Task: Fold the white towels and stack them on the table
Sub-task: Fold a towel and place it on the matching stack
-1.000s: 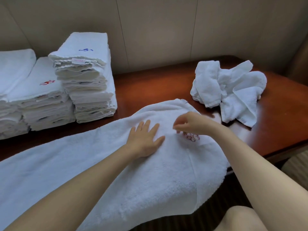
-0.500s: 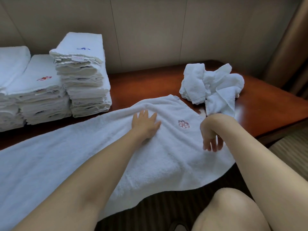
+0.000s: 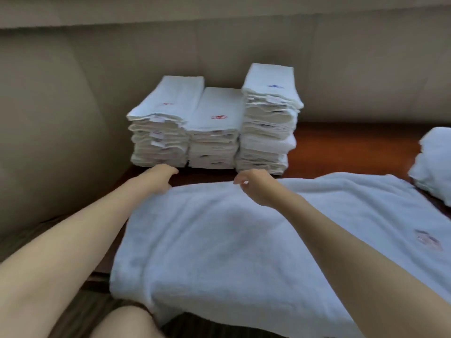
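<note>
On the counter (image 3: 353,145), your left hand (image 3: 162,178) and right hand (image 3: 253,189) each have a curled grip pinching the spread towel's (image 3: 244,240) far edge, before 3 folded stacks (image 3: 214,132).

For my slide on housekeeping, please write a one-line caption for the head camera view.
Both hands, left and right, grasp the far edge of a spread white towel before three folded stacks.

Your arms are bare from the frame edge to the wrists: no sleeves, watch, bracelets or rings visible. Left hand (image 3: 162,178) and right hand (image 3: 253,189) ungloved. One right fingernail catches a pale highlight. Bare knee (image 3: 122,323) at bottom edge, no trouser fabric over it.
</note>
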Demonstrator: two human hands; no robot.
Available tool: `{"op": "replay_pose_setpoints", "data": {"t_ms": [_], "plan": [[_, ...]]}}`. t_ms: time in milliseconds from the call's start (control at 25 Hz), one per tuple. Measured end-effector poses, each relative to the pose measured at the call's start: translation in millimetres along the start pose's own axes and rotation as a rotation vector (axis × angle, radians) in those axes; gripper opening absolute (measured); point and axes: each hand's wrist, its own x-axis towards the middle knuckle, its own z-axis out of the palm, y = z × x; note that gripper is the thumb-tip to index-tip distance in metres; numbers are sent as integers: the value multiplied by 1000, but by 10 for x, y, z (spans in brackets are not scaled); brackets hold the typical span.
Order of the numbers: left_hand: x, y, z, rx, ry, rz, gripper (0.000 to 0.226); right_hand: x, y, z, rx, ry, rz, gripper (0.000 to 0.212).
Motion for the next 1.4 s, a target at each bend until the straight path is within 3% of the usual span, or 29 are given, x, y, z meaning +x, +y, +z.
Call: {"op": "replay_pose_setpoints", "data": {"t_ms": [80, 160, 280, 400, 520, 680, 800, 960, 1040, 1120, 1160, 1200, 1280, 1320, 1400], "plan": [[-3, -263, 20, 3, -136, 9, 64, 303, -148, 126, 11, 2, 26, 46], [82, -367, 47, 28, -138, 57, 51, 541, -208, 220, -67, -82, 78, 55], [235, -417, 9, 124, -31, 125, 17, 758, -159, 247, -318, -267, 158, 44], [324, -510, -66, 179, 168, 132, 13, 888, -106, 199, -390, -164, 215, 22], [416, -601, -98, 136, 350, 24, 13, 961, 47, 222, -372, -6, 235, 36], [420, -728, -63, 217, 392, -56, 29, 854, 370, 157, -351, -95, 331, 47], [282, -836, 48, 233, 573, 18, 32, 533, 567, 40, -394, 227, 367, 13], [-171, -877, 190, 214, 871, 167, 39, 65, 676, 111, -397, 753, 129, 30], [-405, -959, 349, 249, 897, 265, 38, -181, 639, 194, -387, 854, -24, 22], [-669, -937, 461, 356, 787, 304, 41, -431, 620, 266, -407, 845, -144, 10], [-781, -900, 488, 429, 638, 294, 42, -560, 631, 310, -423, 775, -172, 11], [-858, -849, 469, 492, 426, 259, 40, -668, 662, 355, -454, 662, -179, 18], [-962, -650, 315, 500, -188, 7, 20, -838, 770, 404, -484, 403, -141, 27], [-959, -516, 190, 484, -387, -92, 24, -904, 794, 367, -488, 312, -87, 24], [-898, -77, -18, 526, -484, -40, 35, -1034, 839, 185, -522, 224, 47, 26]]}}
